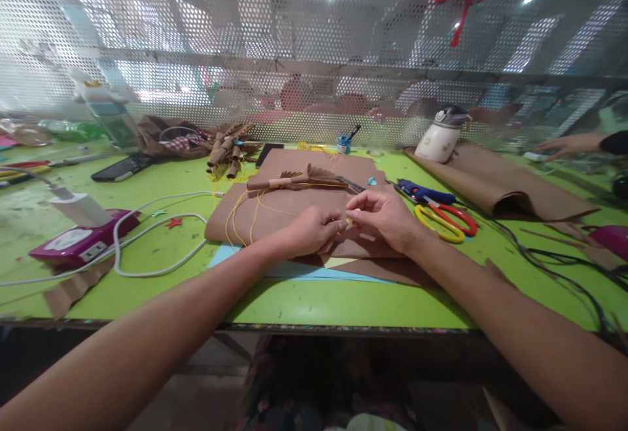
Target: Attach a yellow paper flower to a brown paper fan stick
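Note:
My left hand point(314, 229) is closed, fingertips pressed together, just above folded brown paper point(230, 212); what it grips is hidden. Facing it, my right hand point(385, 220) pinches a small pale yellowish piece point(349, 220), too small to name. Beyond my hands lies a rolled brown paper stem with pleated, leaf-like paper point(321, 176). Yellow string point(252, 218) loops from it over the paper toward my left forearm. Scissors with red and yellow handles point(439, 228) and a blue glue gun point(426, 191) lie right of my right hand.
A purple power strip point(63, 251) with white cable sits left. Rolled paper bundles point(228, 150), a blue jar point(344, 144) and a white bottle point(441, 135) stand or lie farther back. Black cables point(554, 258) run along the right. Another person's hand point(569, 145) reaches in far right.

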The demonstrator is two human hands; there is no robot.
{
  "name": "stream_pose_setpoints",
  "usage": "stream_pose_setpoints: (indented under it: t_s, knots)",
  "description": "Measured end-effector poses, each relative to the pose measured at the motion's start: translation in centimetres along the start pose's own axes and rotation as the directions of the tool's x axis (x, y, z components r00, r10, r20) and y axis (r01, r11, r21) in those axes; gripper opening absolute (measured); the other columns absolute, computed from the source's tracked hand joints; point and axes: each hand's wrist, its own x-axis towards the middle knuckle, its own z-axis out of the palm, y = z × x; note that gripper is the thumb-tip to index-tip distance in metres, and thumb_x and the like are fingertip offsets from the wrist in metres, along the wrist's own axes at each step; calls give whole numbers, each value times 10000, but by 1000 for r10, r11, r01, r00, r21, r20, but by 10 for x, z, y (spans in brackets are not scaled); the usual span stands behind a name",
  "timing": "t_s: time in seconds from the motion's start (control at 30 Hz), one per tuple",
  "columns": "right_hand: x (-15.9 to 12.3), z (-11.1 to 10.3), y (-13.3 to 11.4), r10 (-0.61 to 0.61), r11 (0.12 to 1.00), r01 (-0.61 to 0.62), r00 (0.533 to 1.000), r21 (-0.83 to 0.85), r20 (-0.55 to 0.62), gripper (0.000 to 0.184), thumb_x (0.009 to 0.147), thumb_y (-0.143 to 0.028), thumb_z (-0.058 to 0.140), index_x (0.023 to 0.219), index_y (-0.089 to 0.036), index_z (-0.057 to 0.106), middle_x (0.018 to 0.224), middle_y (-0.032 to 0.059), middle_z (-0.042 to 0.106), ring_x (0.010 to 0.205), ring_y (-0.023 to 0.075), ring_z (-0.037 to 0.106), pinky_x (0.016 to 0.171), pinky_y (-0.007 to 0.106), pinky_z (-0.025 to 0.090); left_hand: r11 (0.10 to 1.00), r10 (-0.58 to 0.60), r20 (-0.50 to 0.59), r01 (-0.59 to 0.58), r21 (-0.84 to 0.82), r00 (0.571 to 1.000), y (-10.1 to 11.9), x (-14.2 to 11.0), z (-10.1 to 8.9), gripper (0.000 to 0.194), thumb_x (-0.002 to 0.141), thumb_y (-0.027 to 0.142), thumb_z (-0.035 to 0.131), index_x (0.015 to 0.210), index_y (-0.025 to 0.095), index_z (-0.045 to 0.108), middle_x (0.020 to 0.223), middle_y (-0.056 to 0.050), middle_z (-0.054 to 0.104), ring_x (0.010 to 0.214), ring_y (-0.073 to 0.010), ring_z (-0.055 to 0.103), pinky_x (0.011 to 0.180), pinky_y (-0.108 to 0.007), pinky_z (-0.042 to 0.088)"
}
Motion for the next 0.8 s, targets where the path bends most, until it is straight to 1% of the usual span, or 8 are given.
stream_pose_setpoints:
  t_s: [0.1, 0.27, 0.33, 0.4, 0.53, 0.67, 0.73, 0.8]
  knots:
    - [1, 1, 0, -57, 998, 57, 998, -3, -33, 251, 612, -325, 739, 734, -148, 611, 607, -16, 576, 521, 97, 527, 515, 240, 430, 999, -6, -12, 6, -46, 1000, -2, 1, 1, 246, 869, 301, 419, 696, 148, 505, 351, 74, 400, 321, -59, 351, 378, -166, 277]
    - [1, 0, 0, -128, 991, 130, 989, 28, -78, 195, 633, -288, 722, 722, -159, 605, 606, -18, 578, 518, 93, 519, 530, 249, 438, 984, 10, 8, -8, -176, 1000, -7, 3, 0, 234, 855, 333, 446, 887, 130, 558, 468, 38, 521, 406, -81, 460, 416, -179, 347]
    - [1, 1, 0, -142, 989, 144, 987, 22, -75, 183, 645, -284, 712, 729, -162, 607, 606, -17, 578, 524, 95, 517, 534, 251, 441, 981, 3, 6, -2, -192, 1000, -7, 3, -1, 252, 847, 344, 465, 912, 125, 570, 515, 21, 552, 425, -77, 469, 400, -171, 331]
    - [0, 1, 1, -151, 988, 152, 986, 8, -64, 175, 652, -280, 709, 735, -161, 609, 612, -15, 580, 532, 96, 520, 541, 250, 443, 975, -18, 5, 19, -219, 1000, -6, 3, -1, 245, 840, 336, 485, 889, 115, 578, 531, 14, 558, 416, -65, 453, 379, -159, 300]
    - [0, 1, 2, -104, 994, 105, 994, 5, -35, 204, 662, -299, 706, 772, -155, 613, 633, -8, 587, 542, 100, 532, 551, 253, 455, 954, -62, 22, 66, -294, 998, -5, 2, -1, 212, 839, 300, 499, 821, 101, 569, 578, -11, 598, 395, -41, 440, 373, -149, 294]
    - [0, 0, 2, -19, 997, 16, 999, 79, 36, 261, 692, -342, 680, 863, -156, 613, 710, 8, 609, 594, 110, 568, 599, 269, 481, 949, -52, 43, 63, -309, 998, -6, 2, -2, 199, 852, 282, 484, 817, 101, 560, 631, -44, 637, 456, -64, 521, 390, -149, 329]
    - [0, 0, 2, -1, 999, -1, 998, 44, 61, 285, 696, -352, 677, 895, -159, 611, 724, 16, 620, 606, 116, 575, 600, 270, 482, 948, -64, 41, 74, -310, 997, -6, 2, -2, 203, 858, 281, 474, 831, 100, 562, 614, -43, 637, 454, -66, 524, 389, -147, 329]
    - [0, 0, 3, -15, 999, 17, 999, -40, 47, 300, 688, -359, 681, 898, -156, 613, 694, 17, 621, 586, 118, 564, 568, 262, 472, 948, -88, 37, 95, -304, 995, -6, 2, -3, 216, 856, 296, 476, 829, 100, 564, 598, -41, 634, 435, -63, 509, 375, -143, 308]
